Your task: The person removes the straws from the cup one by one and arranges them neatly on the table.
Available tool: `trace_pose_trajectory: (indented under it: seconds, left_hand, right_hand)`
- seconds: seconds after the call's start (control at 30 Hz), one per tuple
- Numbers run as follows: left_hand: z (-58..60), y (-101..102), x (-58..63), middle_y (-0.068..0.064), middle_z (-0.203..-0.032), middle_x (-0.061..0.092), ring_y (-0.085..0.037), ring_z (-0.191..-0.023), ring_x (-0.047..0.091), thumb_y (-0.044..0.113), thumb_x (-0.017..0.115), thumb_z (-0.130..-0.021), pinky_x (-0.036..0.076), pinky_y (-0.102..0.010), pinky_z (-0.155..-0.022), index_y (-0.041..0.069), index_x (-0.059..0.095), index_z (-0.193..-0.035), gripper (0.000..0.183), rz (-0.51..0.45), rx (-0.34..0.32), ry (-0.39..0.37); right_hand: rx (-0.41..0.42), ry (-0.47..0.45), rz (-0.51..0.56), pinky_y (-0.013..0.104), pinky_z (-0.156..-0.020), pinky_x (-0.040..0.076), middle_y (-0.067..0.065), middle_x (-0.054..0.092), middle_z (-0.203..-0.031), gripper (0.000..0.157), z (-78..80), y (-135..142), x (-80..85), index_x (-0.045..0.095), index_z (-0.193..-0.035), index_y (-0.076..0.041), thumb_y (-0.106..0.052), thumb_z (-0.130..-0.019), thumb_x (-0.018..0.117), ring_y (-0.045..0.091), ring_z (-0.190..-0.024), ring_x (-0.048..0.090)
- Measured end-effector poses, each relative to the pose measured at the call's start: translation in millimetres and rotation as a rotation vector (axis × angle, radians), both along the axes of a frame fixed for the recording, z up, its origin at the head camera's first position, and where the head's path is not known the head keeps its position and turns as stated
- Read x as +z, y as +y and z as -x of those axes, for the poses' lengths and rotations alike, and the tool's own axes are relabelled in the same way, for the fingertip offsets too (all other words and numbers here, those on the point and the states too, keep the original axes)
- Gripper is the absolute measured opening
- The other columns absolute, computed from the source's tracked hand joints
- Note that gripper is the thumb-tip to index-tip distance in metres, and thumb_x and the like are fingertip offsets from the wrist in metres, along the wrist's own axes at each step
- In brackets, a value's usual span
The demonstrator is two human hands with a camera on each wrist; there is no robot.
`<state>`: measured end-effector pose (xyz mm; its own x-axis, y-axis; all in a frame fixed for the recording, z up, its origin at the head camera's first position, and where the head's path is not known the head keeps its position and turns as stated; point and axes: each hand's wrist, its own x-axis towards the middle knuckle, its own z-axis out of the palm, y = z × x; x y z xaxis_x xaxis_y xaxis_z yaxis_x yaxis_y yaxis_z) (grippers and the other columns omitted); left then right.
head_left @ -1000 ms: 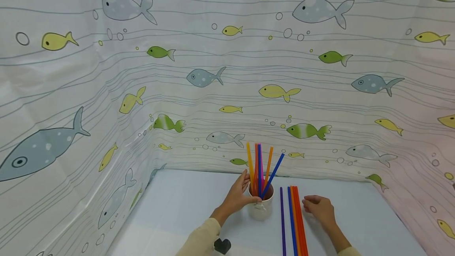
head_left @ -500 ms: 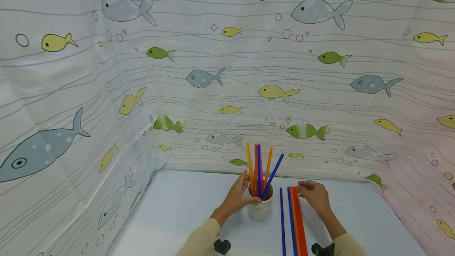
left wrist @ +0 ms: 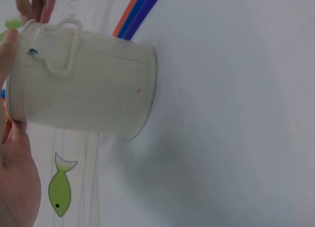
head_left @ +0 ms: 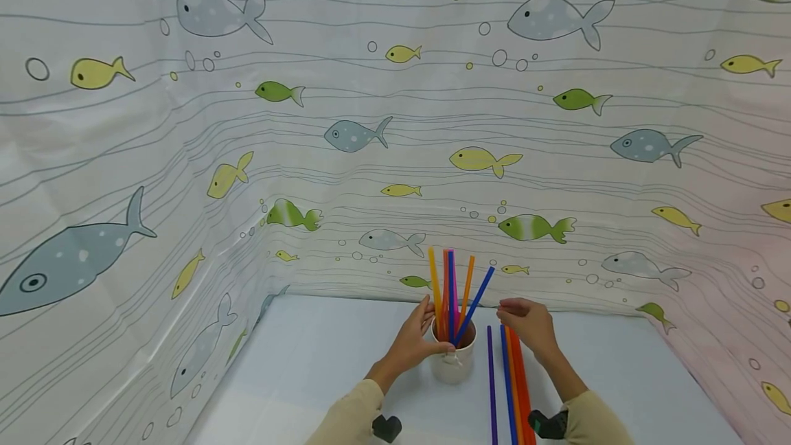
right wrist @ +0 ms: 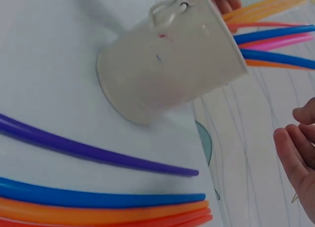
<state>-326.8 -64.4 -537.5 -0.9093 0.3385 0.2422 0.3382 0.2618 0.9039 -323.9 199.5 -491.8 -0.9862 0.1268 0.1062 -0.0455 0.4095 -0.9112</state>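
A white mug (head_left: 453,367) stands upright on the table, with several colored drinking straws (head_left: 451,287) sticking out of its mouth. My left hand (head_left: 410,340) grips it at the rim, thumb on the near side and fingers round the far left. Its handle (left wrist: 76,52) shows in the left wrist view. To the right lie a purple straw (head_left: 491,383), a blue straw (head_left: 508,383), an orange straw (head_left: 515,383) and red straws (head_left: 522,390), side by side lengthwise. Above their far ends is my right hand (head_left: 533,327), fingers loosely bent with nothing between them.
The white table (head_left: 309,362) is enclosed by a fish-printed curtain (head_left: 395,108) at the back and on both sides. Dark wrist devices show at the left cuff (head_left: 386,428) and at the right cuff (head_left: 548,424).
My right hand has moved leftward and away from me, from beside the red straws to over the straws' far ends. My left hand and the mug stay in place.
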Motion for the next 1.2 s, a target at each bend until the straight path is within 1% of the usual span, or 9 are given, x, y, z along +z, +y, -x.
trace_pose_trajectory:
  seconds: [0.27,0.37,0.53,0.6,0.83,1.0,1.2]
  left_hand:
    - [0.3,0.8,-1.1,-0.007,-0.147,0.041,-0.019,-0.136,0.041,0.024,0.083,-0.078,0.035,-0.03,-0.109,0.013,0.012,-0.157,0.107,-0.013,0.001,0.028]
    - [0.2,0.6,-0.9,-0.006,-0.148,0.041,-0.019,-0.136,0.041,0.024,0.083,-0.078,0.035,-0.03,-0.109,0.011,0.011,-0.157,0.107,-0.023,-0.006,0.034]
    - [0.1,0.4,-0.3,-0.005,-0.148,0.04,-0.018,-0.136,0.041,0.023,0.082,-0.079,0.034,-0.031,-0.11,0.012,0.01,-0.157,0.106,-0.028,-0.013,0.034]
    - [0.3,0.2,-0.6,-0.005,-0.148,0.041,-0.018,-0.136,0.041,0.022,0.081,-0.08,0.034,-0.031,-0.11,0.014,0.01,-0.157,0.106,-0.029,-0.013,0.031]
    - [0.4,-0.3,-1.4,-0.006,-0.148,0.041,-0.017,-0.136,0.04,0.021,0.081,-0.08,0.034,-0.031,-0.11,0.012,0.01,-0.157,0.105,-0.026,-0.019,0.029]
    - [0.1,-0.7,-1.1,-0.006,-0.148,0.041,-0.017,-0.136,0.041,0.022,0.081,-0.08,0.034,-0.03,-0.11,0.01,0.01,-0.157,0.105,-0.024,-0.018,0.035]
    - [0.0,-0.9,-0.5,-0.005,-0.148,0.041,-0.017,-0.136,0.04,0.024,0.081,-0.08,0.034,-0.029,-0.11,0.013,0.009,-0.157,0.106,-0.021,-0.013,0.032]
  right_hand:
    - [0.047,0.039,0.027,0.03,-0.08,0.058,0.014,0.071,-0.106,0.029,0.8,-16.0,7.5,0.067,-0.116,0.001,-0.01,-0.089,0.07,0.026,-0.093,0.07]
    - [0.059,0.05,0.032,0.031,-0.079,0.058,0.014,0.071,-0.106,0.03,1.7,-21.0,8.6,0.068,-0.115,0.001,-0.01,-0.088,0.072,0.025,-0.093,0.07]
    - [0.06,0.059,0.018,0.034,-0.082,0.058,0.013,0.071,-0.106,0.031,3.2,-27.7,9.1,0.069,-0.115,-0.001,-0.011,-0.086,0.074,0.026,-0.095,0.07]
    - [0.056,0.053,0.006,0.037,-0.084,0.058,0.012,0.071,-0.105,0.031,3.8,-30.2,9.3,0.069,-0.115,-0.002,-0.011,-0.086,0.075,0.026,-0.096,0.069]
    - [0.044,0.02,-0.023,0.041,-0.085,0.057,0.01,0.072,-0.103,0.03,3.1,-36.1,4.4,0.07,-0.113,-0.002,-0.013,-0.085,0.075,0.027,-0.095,0.069]
    - [0.038,0.018,-0.031,0.043,-0.086,0.057,0.009,0.073,-0.101,0.031,2.8,-39.6,-1.6,0.071,-0.112,-0.003,-0.014,-0.083,0.077,0.026,-0.094,0.069]
    - [0.026,0.005,-0.02,0.043,-0.085,0.057,0.007,0.073,-0.099,0.033,1.4,-43.8,-6.2,0.071,-0.111,-0.004,-0.016,-0.082,0.079,0.025,-0.092,0.069]
